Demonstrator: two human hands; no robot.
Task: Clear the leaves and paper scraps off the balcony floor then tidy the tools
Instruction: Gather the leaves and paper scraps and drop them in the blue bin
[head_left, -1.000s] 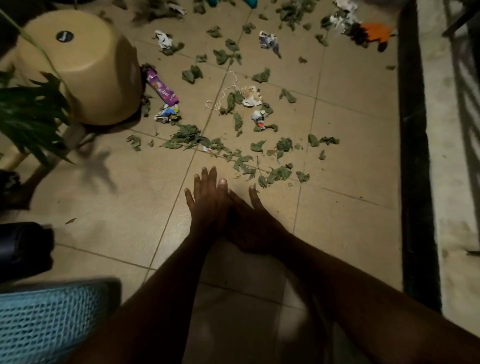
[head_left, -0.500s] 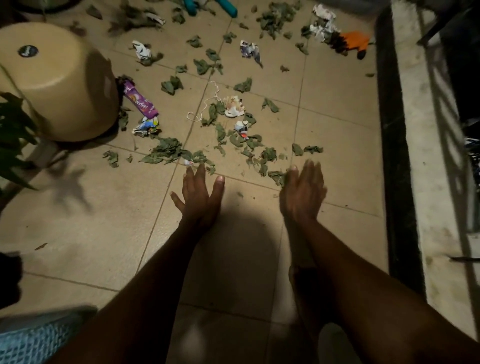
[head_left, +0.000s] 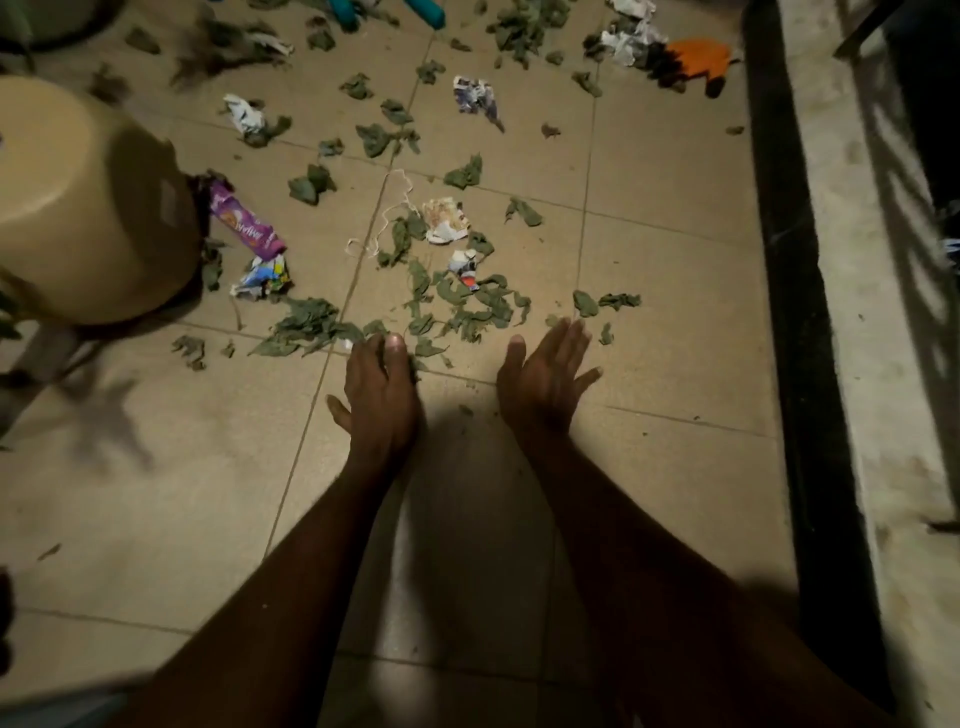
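Fingers (head_left: 567, 340) straight and empty, the right hand (head_left: 545, 379) flanks the leaf pile (head_left: 467, 312); the left hand (head_left: 382, 384) curls at its near edge, grip unclear. Judged: positioned for scooping.

This is a home balcony at night. The floor (head_left: 675, 234) is laid with large beige tiles with thin grout lines. Along the right side runs a black strip (head_left: 795, 312), then a pale, stained concrete ledge (head_left: 857, 364) crossed by barred shadows like those of a railing. An upturned cream bucket (head_left: 88, 223) sits at the left. Household litter lies scattered far across the tiles: dry leaves (head_left: 306, 325), crumpled paper scraps (head_left: 444, 221) and a purple snack wrapper (head_left: 247, 223).
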